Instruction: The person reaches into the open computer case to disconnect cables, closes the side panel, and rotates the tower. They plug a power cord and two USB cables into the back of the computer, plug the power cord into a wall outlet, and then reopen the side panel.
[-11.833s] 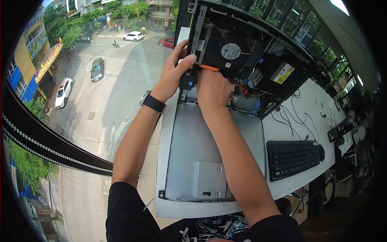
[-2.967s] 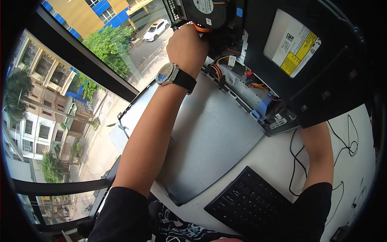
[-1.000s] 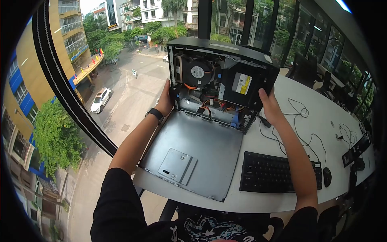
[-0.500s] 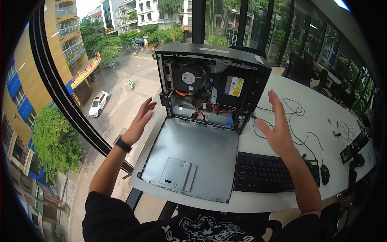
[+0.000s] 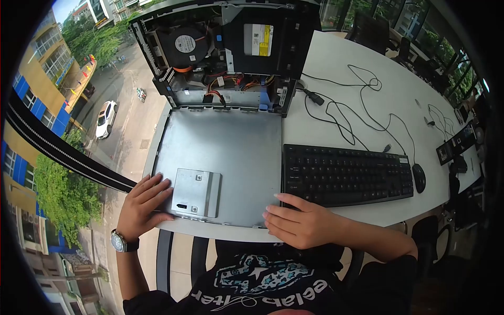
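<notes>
Flat on the white table [image 5: 328, 60], a shiny metal cover [image 5: 236, 157]. At its near left corner, the left hand [image 5: 140, 203], fingers a bit spread, thumb well apart. At its near right corner, the right hand [image 5: 299, 220], fingers close together, thumb hidden, corner partly hidden too. No way to tell there: pinching or only resting. Both hands up in the air half a second ago, now down at the cover. On the cover's near left part, a raised metal piece [image 5: 190, 191], same place as before.

At the cover's far edge, the computer case [image 5: 292, 52], upright, side open, top partly cut off now but all in sight half a second ago. Inside: a round black fan [image 5: 197, 44], a black drive [image 5: 236, 39] with a label [image 5: 258, 40] too small to read, and low down, messy wires [image 5: 212, 84]. Dark gaps, hard to make out.

Just right of the cover, a black keyboard [image 5: 346, 176]; farther right, a mouse [image 5: 419, 178].
</notes>
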{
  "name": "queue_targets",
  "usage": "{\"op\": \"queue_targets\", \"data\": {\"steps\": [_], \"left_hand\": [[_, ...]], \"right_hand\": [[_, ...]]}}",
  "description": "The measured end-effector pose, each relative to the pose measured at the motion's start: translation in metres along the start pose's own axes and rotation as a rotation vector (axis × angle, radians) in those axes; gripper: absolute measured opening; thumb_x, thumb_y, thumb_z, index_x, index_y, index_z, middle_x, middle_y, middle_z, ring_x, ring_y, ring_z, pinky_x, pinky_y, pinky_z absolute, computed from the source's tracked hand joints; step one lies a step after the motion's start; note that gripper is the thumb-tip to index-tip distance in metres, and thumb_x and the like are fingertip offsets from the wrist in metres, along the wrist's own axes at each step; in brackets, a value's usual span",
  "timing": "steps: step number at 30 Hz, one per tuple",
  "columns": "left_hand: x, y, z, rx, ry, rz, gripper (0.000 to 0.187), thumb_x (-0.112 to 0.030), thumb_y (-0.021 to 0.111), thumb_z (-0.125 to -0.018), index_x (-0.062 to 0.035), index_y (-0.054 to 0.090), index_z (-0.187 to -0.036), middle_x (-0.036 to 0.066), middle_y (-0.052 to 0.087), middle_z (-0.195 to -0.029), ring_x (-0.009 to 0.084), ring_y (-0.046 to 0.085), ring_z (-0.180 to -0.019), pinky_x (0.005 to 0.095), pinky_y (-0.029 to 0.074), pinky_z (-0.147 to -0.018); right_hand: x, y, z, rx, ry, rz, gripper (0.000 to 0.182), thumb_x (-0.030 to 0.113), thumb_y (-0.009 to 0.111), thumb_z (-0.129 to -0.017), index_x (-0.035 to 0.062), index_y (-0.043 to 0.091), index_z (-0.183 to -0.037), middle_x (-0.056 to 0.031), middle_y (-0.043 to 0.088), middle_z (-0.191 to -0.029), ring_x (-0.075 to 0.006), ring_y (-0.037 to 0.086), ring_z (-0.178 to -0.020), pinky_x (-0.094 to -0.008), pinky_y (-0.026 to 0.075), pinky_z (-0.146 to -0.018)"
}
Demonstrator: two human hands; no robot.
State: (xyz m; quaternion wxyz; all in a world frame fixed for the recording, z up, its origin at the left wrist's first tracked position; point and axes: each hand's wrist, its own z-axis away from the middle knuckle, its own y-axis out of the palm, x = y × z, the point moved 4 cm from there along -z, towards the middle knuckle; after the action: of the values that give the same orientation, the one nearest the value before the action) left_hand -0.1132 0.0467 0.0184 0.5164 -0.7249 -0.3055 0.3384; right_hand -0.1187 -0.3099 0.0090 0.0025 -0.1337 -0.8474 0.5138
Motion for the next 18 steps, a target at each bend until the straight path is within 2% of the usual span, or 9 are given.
{"op": "queue_targets", "data": {"steps": [1,2,4,8,10,12,15,17,18], "left_hand": [[-0.003,0.0,0.002,-0.037,0.051,-0.076,0.057,-0.04,0.08,-0.079,-0.004,0.071,-0.123,0.014,0.069,-0.13,0.0355,0.06,-0.129,0.0504,0.047,-0.111],[-0.004,0.003,0.004,-0.036,0.051,-0.079,0.057,-0.04,0.08,-0.079,-0.004,0.071,-0.123,0.014,0.069,-0.13,0.0355,0.06,-0.129,0.0504,0.047,-0.111],[-0.011,0.005,0.009,-0.12,0.194,-0.242,0.046,-0.034,0.079,-0.082,-0.0018,0.073,-0.114,0.014,0.073,-0.119,0.0334,0.068,-0.116,0.0463,0.055,-0.102],[-0.017,0.003,0.014,-0.17,0.277,-0.327,0.037,-0.028,0.079,-0.082,-0.0013,0.073,-0.107,0.014,0.074,-0.113,0.0318,0.07,-0.112,0.0442,0.058,-0.098],[-0.016,0.001,0.02,-0.221,0.294,-0.349,0.033,-0.028,0.079,-0.083,-0.0022,0.073,-0.103,0.012,0.075,-0.11,0.0314,0.071,-0.11,0.044,0.058,-0.094],[-0.017,-0.005,0.02,-0.275,0.307,-0.367,0.029,-0.027,0.079,-0.084,-0.0031,0.072,-0.1,0.011,0.075,-0.108,0.0309,0.071,-0.107,0.0438,0.059,-0.09],[-0.027,-0.035,0.007,-0.456,0.365,-0.594,0.024,-0.029,0.075,-0.088,-0.0069,0.07,-0.093,0.005,0.076,-0.102,0.0288,0.07,-0.101,0.0432,0.055,-0.082],[-0.024,-0.061,-0.011,-0.591,0.307,-0.613,0.023,-0.032,0.073,-0.089,-0.0096,0.071,-0.095,0.003,0.076,-0.104,0.0274,0.068,-0.102,0.0446,0.052,-0.086],[-0.025,-0.076,-0.024,-0.656,0.229,-0.612,0.026,-0.032,0.072,-0.087,-0.0091,0.073,-0.098,0.003,0.076,-0.105,0.0272,0.068,-0.103,0.0446,0.05,-0.091]], "right_hand": [[0.0,0.0,-0.001,-0.002,-0.001,0.003,0.013,0.014,0.068,-0.089,0.0025,0.073,-0.093,-0.0066,0.073,-0.099,-0.0198,0.068,-0.105,-0.0461,0.044,-0.113],[0.001,-0.002,-0.003,-0.038,-0.013,0.003,0.011,0.011,0.068,-0.087,0.0022,0.073,-0.088,-0.0054,0.072,-0.094,-0.0185,0.068,-0.101,-0.0458,0.045,-0.113],[0.002,-0.003,-0.004,-0.08,-0.03,0.009,0.009,0.009,0.068,-0.084,0.0019,0.073,-0.083,-0.0042,0.072,-0.088,-0.0171,0.068,-0.098,-0.0455,0.045,-0.112],[0.004,-0.006,-0.005,-0.131,-0.058,-0.02,0.007,0.008,0.07,-0.083,0.0026,0.073,-0.079,-0.0037,0.071,-0.084,-0.0163,0.068,-0.097,-0.0461,0.045,-0.112],[0.005,-0.009,-0.008,-0.154,-0.065,0.01,0.007,0.008,0.07,-0.082,0.003,0.073,-0.079,-0.0035,0.071,-0.084,-0.0162,0.068,-0.097,-0.0462,0.045,-0.112],[0.002,-0.019,-0.009,-0.268,-0.032,0.037,0.006,0.008,0.069,-0.083,0.005,0.072,-0.079,-0.0026,0.072,-0.085,-0.0161,0.068,-0.097,-0.0441,0.046,-0.109],[-0.012,-0.046,-0.022,-0.35,-0.075,0.159,0.006,0.01,0.071,-0.085,0.0075,0.071,-0.079,-0.0017,0.072,-0.087,-0.0158,0.069,-0.098,-0.0422,0.046,-0.106],[-0.032,-0.066,-0.033,-0.385,-0.099,0.228,0.008,0.015,0.078,-0.081,0.0115,0.072,-0.084,0.0006,0.075,-0.091,-0.0171,0.07,-0.096,-0.0511,0.041,-0.107],[-0.044,-0.078,-0.041,-0.418,-0.068,0.263,0.01,0.015,0.079,-0.081,0.0112,0.072,-0.087,0.0,0.075,-0.093,-0.0184,0.07,-0.097,-0.0523,0.04,-0.108]]}}
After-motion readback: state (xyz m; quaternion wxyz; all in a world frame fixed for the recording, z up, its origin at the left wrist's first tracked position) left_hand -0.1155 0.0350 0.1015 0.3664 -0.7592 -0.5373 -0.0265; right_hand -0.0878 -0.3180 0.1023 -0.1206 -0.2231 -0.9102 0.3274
